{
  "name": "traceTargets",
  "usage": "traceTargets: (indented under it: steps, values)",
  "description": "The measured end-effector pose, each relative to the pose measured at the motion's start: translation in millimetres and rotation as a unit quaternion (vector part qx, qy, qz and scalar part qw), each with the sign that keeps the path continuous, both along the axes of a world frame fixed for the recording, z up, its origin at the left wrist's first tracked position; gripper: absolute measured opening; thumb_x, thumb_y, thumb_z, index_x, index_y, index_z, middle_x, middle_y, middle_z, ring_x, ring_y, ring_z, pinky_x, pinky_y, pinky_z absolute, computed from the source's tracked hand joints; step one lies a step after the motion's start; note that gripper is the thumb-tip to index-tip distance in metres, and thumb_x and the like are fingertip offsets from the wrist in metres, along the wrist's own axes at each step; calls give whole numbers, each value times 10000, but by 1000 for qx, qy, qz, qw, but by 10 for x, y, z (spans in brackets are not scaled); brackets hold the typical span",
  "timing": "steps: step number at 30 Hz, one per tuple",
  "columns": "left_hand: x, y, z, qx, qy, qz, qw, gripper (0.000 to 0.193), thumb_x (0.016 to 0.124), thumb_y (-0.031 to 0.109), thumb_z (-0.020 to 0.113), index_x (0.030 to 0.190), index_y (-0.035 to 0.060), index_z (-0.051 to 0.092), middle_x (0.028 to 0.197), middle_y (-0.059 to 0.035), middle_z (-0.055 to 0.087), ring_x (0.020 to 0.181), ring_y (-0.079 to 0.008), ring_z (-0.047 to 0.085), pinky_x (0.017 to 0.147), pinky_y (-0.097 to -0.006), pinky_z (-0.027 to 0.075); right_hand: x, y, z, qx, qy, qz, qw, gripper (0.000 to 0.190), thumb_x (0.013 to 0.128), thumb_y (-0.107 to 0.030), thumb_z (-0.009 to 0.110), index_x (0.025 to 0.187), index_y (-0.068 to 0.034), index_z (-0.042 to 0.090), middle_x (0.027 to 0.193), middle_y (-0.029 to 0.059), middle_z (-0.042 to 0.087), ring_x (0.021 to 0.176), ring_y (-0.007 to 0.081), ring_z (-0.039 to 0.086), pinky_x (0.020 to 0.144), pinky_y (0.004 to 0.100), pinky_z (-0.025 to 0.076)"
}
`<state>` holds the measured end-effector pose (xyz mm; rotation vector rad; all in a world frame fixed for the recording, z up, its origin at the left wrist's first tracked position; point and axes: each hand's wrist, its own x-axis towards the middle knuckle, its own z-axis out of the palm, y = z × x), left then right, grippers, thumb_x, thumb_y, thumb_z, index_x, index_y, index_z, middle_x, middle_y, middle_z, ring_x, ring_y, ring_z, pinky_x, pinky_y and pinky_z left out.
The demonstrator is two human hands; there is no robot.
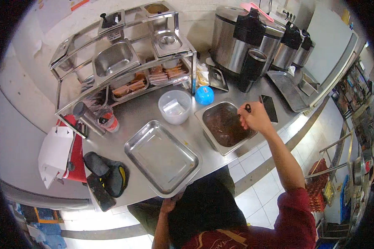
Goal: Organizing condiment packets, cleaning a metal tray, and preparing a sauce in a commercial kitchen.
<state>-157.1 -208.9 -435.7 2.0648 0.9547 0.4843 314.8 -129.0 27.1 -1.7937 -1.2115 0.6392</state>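
My right hand [256,119] grips a black utensil handle [248,108] with a looped end. It is over a deep steel pan [200,117] holding dark brown liquid [222,123]; the utensil's lower part is hidden. Low by the counter edge, my left hand [170,204] is close to the near end of a shallow steel tray [165,155]. Its fingers are mostly hidden, so its grip is unclear. Behind the pan stand a translucent plastic tub [174,116] with a white thing inside and a blue rounded container [204,95].
A steel rack [124,73] with metal pans and packets stands at the back left. Large steel dispensers [229,40] line the back right. A dark phone-like slab [269,109] lies right of the pan. Dark footwear-like items [107,174] lie at the counter's left end.
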Motion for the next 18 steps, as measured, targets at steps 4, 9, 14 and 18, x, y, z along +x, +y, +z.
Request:
traceTargets:
  steps: [4,9,14,18]
  values:
    - [-29,17,-188,140,73,-54,986,437,884,133,502,1314,189,560,1296,-92,569,1248,-299,478,998,-422,428,20,13,-59,3,-21,-40,999,168,909,-92,571,810,35,622,597,70,595,477,133,587,408,289,470]
    - [-40,-52,-164,443,268,-60,854,460,867,123,508,1321,190,551,1289,-76,577,1196,-292,531,962,-424,461,87,36,-29,-9,-46,-29,998,143,903,-57,562,816,38,624,591,73,595,478,138,591,425,281,478]
    - [-22,-3,18,277,155,-69,946,483,868,87,467,1339,171,538,1300,-97,565,1149,-308,560,957,-453,478,75,77,-37,3,5,-2,1000,152,907,-49,556,806,44,622,592,78,592,487,143,594,427,284,482]
    - [16,-1,50,137,104,-42,984,496,873,62,456,1351,175,526,1317,-127,548,1134,-331,565,940,-446,494,51,166,-86,39,24,-22,999,166,912,-58,554,797,44,616,585,72,585,476,138,578,417,273,465]
